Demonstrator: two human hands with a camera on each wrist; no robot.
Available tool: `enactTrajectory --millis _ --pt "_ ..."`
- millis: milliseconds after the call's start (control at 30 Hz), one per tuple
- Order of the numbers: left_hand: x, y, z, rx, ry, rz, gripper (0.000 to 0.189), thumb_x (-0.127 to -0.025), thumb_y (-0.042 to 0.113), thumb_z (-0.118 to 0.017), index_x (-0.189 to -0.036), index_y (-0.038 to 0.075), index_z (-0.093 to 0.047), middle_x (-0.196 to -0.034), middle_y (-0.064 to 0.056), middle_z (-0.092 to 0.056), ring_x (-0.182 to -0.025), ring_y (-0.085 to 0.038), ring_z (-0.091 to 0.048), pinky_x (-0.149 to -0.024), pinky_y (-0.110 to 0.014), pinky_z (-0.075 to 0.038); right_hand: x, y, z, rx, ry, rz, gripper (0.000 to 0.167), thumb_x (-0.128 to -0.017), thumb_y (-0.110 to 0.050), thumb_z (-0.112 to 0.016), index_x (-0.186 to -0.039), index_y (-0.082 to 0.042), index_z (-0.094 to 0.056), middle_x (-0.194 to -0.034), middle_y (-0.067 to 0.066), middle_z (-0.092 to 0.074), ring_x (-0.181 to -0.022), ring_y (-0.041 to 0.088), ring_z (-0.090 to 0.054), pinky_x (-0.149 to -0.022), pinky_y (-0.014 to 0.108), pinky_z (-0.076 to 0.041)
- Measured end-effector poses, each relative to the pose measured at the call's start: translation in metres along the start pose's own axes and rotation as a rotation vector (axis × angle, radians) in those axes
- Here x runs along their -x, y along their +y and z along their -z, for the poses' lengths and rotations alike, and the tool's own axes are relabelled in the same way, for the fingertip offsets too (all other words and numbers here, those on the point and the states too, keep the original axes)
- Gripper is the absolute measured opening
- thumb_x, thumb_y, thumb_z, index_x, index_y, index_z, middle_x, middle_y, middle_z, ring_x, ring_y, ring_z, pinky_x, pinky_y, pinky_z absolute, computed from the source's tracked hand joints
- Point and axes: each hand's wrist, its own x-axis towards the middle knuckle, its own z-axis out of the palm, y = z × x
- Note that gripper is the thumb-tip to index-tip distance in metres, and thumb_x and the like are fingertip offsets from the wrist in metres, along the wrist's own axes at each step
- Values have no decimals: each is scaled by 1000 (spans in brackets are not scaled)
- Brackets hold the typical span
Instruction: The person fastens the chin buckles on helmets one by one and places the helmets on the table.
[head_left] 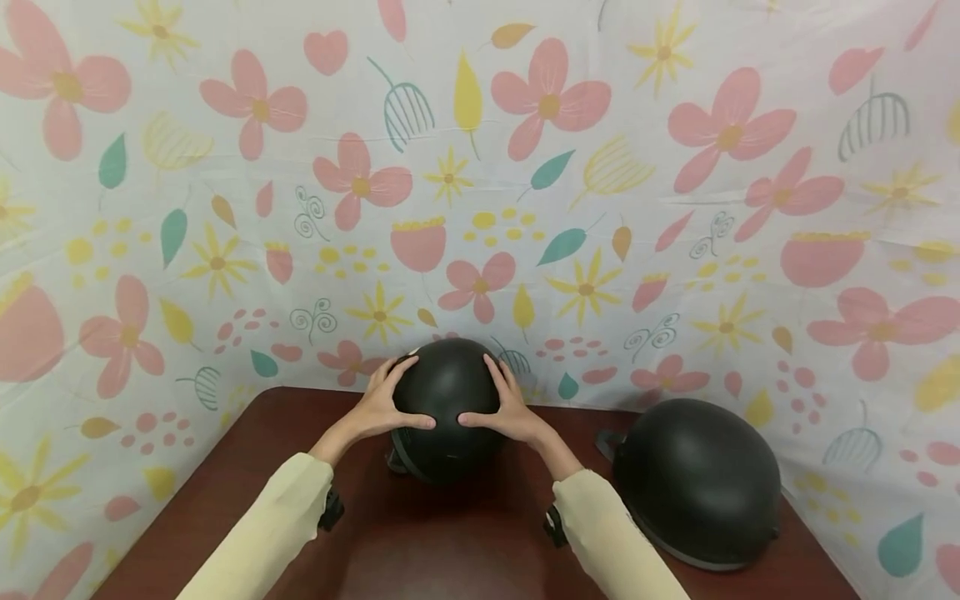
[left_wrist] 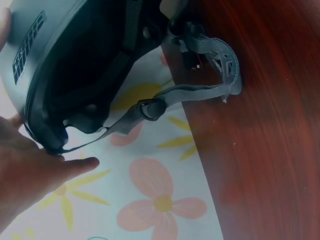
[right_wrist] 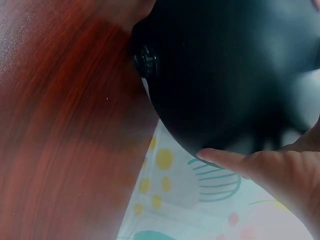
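Note:
Between both hands is a black helmet (head_left: 448,383), held near the back edge of the table. My left hand (head_left: 380,410) grips its left side, thumb across the front and fingers spread toward the top. On the opposite side my right hand (head_left: 516,412) holds it the same way, the two thumbs pointing at each other. The left wrist view looks into the helmet's dark hollow, where a grey chin strap (left_wrist: 192,92) with a buckle (left_wrist: 222,65) hangs toward the table. A small round black fitting (right_wrist: 146,61) shows on the shell's edge in the right wrist view.
A second black helmet (head_left: 697,479) lies dome up on the right of the dark red-brown table (head_left: 442,558), a strap end (head_left: 606,444) poking out at its left. Behind the table's back edge hangs a flower-patterned white cloth (head_left: 480,208).

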Motion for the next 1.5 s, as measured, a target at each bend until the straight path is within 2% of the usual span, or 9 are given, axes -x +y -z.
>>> enactTrajectory --millis 233,467,733,833,1033,1100,1267,1333,1500 --pt "-1 3 -1 24 24 -8 108 -71 53 -82 -156 30 -20 -164 -15 1 -148 -49 -3 -107 -74 -22 0 2 2 -26 -1 -25 113 -77 -53 -77 -156 -42 3 -164 7 18 -151 42 8 -111 73 -17" --pt "-1 1 1 85 14 -10 107 -72 49 -83 -156 30 -19 -163 -15 3 -145 -51 -17 -106 -71 -30 -2 1 1 -19 8 -4 112 -77 -52 -77 -156 -41 2 -164 10 17 -150 43 7 -108 75 -19" --pt "0 -2 1 111 17 -10 107 -72 48 -83 -156 31 -19 -162 -16 6 -146 -51 -16 -105 -71 -31 -2 -1 0 -35 -4 -17 114 -75 -56 -78 -155 -43 2 -164 7 18 -151 42 9 -110 73 -18" --pt "0 1 0 114 22 -8 107 -71 48 -84 -155 32 -20 -162 -15 6 -146 -49 -16 -105 -71 -31 0 -1 1 -51 -3 -29 113 -76 -54 -78 -155 -43 2 -164 6 18 -151 42 9 -110 73 -17" --pt "-2 10 -1 109 14 3 108 -68 48 -86 -153 25 -25 -159 -20 1 -143 -49 -22 -105 -67 -34 4 1 2 -77 -3 -43 111 -78 -49 -78 -155 -44 1 -164 6 18 -151 43 8 -110 73 -18" --pt "-4 12 0 139 1 21 106 -68 46 -87 -153 24 -26 -158 -21 1 -143 -48 -20 -105 -67 -33 5 3 1 -81 11 -39 110 -78 -48 -79 -155 -43 0 -164 6 16 -151 43 7 -110 73 -19" --pt "-6 9 2 289 -18 89 97 -77 35 -83 -154 26 -25 -160 -16 10 -147 -47 -7 -108 -68 -27 5 9 -4 -82 57 -11 109 -78 -47 -79 -156 -41 -4 -165 8 13 -151 43 3 -110 73 -20" --pt "-6 9 2 334 -9 103 95 -78 30 -82 -154 26 -25 -161 -14 11 -148 -46 -4 -109 -68 -26 5 10 -5 -82 67 0 109 -77 -49 -79 -156 -41 -5 -165 9 12 -151 44 2 -109 74 -20" --pt "-5 11 -2 378 30 115 94 -78 27 -83 -154 26 -27 -163 -13 9 -149 -43 -2 -112 -67 -25 6 10 -6 -90 97 11 109 -75 -51 -80 -156 -39 -8 -165 11 9 -149 47 -2 -107 75 -21"
